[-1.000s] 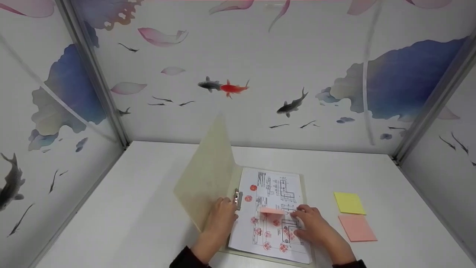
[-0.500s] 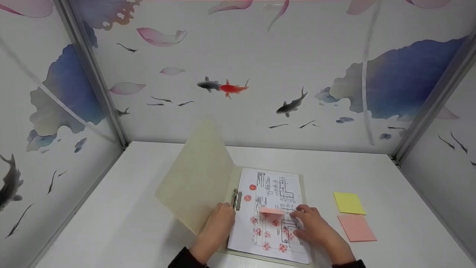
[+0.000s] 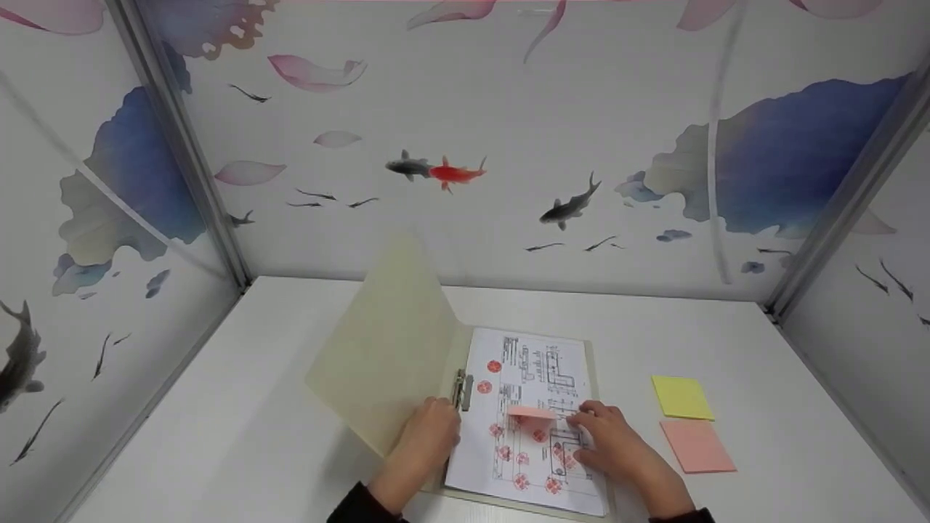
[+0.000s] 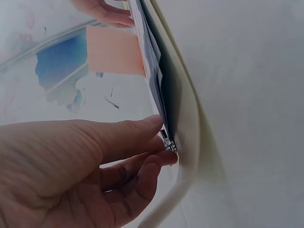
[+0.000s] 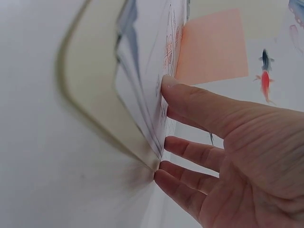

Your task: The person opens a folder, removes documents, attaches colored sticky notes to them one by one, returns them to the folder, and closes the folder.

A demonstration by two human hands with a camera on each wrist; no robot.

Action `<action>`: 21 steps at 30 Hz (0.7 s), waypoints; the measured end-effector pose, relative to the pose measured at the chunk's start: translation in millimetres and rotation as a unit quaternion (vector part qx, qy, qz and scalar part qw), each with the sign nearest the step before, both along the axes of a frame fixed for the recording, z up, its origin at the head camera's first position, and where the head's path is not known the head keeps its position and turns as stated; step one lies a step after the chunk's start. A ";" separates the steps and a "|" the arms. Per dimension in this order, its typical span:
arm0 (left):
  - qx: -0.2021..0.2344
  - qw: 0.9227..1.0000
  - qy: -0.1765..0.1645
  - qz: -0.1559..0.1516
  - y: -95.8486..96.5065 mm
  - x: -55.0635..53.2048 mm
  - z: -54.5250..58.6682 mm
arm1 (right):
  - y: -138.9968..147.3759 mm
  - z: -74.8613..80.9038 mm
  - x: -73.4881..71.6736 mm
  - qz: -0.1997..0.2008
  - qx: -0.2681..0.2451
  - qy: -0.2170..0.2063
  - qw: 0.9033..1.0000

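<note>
A cream folder point(image 3: 385, 341) stands with its cover raised to the left. Printed drawing sheets point(image 3: 538, 367) with red stamps lie on its right half. My left hand point(image 3: 430, 432) is at the folder's spine; thumb and curled fingers pinch around the metal clip point(image 4: 168, 142) beside the sheets' edge, partly hiding it. From the sheets a pink sticky note point(image 3: 532, 412) sticks up, seen broad side on in both wrist views. My right hand point(image 3: 617, 447) rests its extended fingertips on the sheets near their right edge, the lower ones reaching the folder's edge in the right wrist view.
A yellow sticky-note pad point(image 3: 683, 397) and a pink sticky-note pad point(image 3: 698, 446) lie right of the folder on the white table point(image 3: 240, 407). Walls printed with fish and petals enclose the table at the back and sides.
The folder's cover has tipped further left since a second ago, and my left hand has shifted slightly left. My right hand and the pads have stayed in place.
</note>
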State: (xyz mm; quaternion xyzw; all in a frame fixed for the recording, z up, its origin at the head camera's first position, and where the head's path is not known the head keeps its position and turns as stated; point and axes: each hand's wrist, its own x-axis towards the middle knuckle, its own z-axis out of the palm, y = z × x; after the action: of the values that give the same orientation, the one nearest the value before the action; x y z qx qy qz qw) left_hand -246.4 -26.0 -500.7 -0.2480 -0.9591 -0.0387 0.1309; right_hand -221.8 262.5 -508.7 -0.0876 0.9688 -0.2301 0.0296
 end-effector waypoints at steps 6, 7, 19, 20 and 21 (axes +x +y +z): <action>0.022 0.999 -0.035 0.006 -1.1 0.3 0.5 | -0.2 -0.4 -0.7 -0.004 0.005 -0.004 1.000; 0.028 0.999 -0.042 0.009 -1.2 0.3 0.4 | -0.1 -0.5 -0.9 -0.005 0.007 -0.005 1.000; 0.046 0.995 -0.085 0.036 -1.6 3.5 4.4 | 1.0 -2.3 -1.9 -0.004 0.005 -0.007 1.000; 0.044 0.995 -0.082 0.037 -1.6 4.3 5.1 | 1.2 -2.3 -1.8 -0.004 0.003 -0.007 1.000; 0.043 0.995 -0.079 0.035 -2.1 4.7 5.7 | 1.3 -2.4 -1.6 -0.004 0.001 -0.007 1.000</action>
State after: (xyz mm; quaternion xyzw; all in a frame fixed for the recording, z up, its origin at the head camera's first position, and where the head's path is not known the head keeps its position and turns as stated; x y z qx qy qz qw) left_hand -241.7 -28.0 -495.0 -0.2040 -0.9720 -0.0949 0.0669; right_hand -223.4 263.8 -511.1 -0.0824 0.9691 -0.2295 0.0361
